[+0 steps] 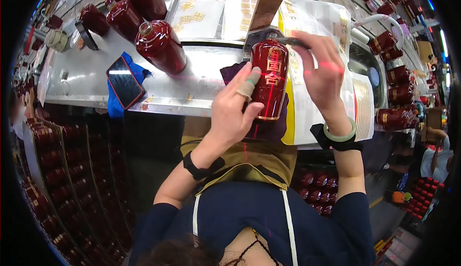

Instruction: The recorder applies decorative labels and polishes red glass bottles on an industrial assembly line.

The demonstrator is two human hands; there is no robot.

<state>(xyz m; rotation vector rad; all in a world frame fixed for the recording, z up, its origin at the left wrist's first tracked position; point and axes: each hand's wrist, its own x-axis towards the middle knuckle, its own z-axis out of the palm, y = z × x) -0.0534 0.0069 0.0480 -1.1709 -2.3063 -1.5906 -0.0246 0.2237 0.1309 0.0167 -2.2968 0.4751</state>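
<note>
A glossy dark red bottle [276,100] with raised gold characters lies on a dark cloth [232,72] near the bench's front edge, its neck pointing away from me. My left hand [229,114] holds its left side, fingers along the glass and thumb near the base; a beige wrap [248,84] covers one finger. Over the bottle's right shoulder my right hand [325,76] pinches a thin dark tool [291,42], whose kind I cannot make out. Its tip is close to the neck. Red laser lines cross the bottle and both hands.
Several red bottles [160,47] stand at the left of the metal bench [192,91]. A phone [125,82] lies on a blue cloth [113,104]. Behind are a tray [201,9] with gold pieces and a wooden post [271,2]. Gold sticker sheets [314,11] lie right. Racked bottles [53,158] stand lower left.
</note>
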